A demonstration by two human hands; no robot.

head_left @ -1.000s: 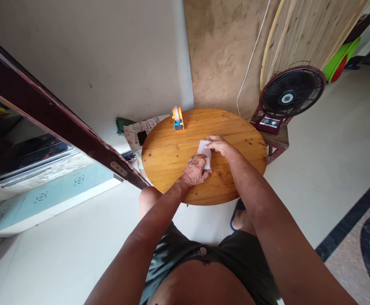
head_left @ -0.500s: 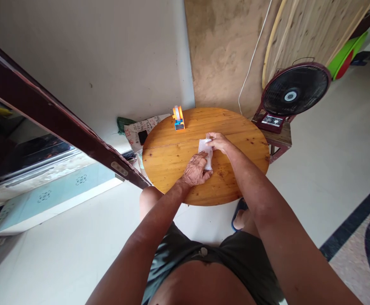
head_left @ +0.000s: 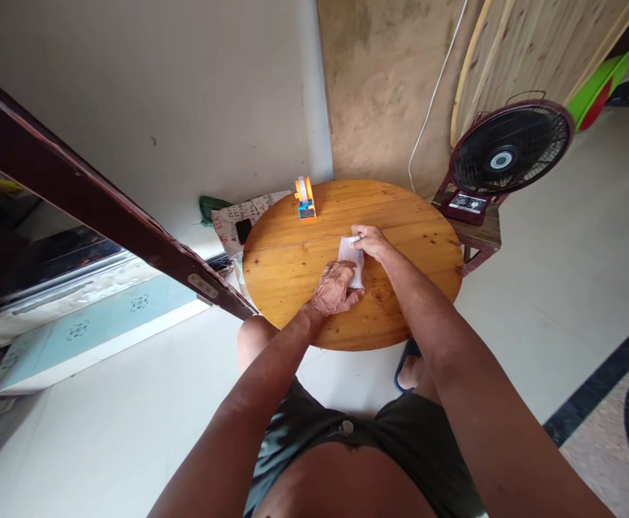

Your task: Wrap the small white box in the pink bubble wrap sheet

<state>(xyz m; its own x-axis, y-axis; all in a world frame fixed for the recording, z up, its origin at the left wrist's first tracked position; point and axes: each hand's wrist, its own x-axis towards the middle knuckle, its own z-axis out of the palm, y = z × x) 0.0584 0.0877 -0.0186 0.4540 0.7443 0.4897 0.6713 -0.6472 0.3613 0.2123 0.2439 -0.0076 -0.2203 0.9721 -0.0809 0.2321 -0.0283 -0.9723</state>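
On the round wooden table (head_left: 293, 273) lies a small whitish packet (head_left: 350, 252), which looks wrapped in bubble wrap. My left hand (head_left: 336, 289) holds its lower part, fingers bent over the top and thumb at the near end. At the far right corner of the packet, the fingers of my right hand (head_left: 369, 240) pinch its edge, with what looks like a small clear strip at the fingertips. Toward the back of the table stands an orange and blue tape dispenser (head_left: 305, 198), apart from both hands.
A fan (head_left: 502, 160) stands on a wooden stool (head_left: 481, 234) to the right of the table. Behind the table is a wall with a hanging white cable (head_left: 431, 101). Left of it are a printed sack (head_left: 228, 229), a dark phone-like object (head_left: 243, 230) and a door frame (head_left: 103, 201).
The view has shifted slightly. Both hands stay on the packet in nearly the same pose, and the tape dispenser has not moved.
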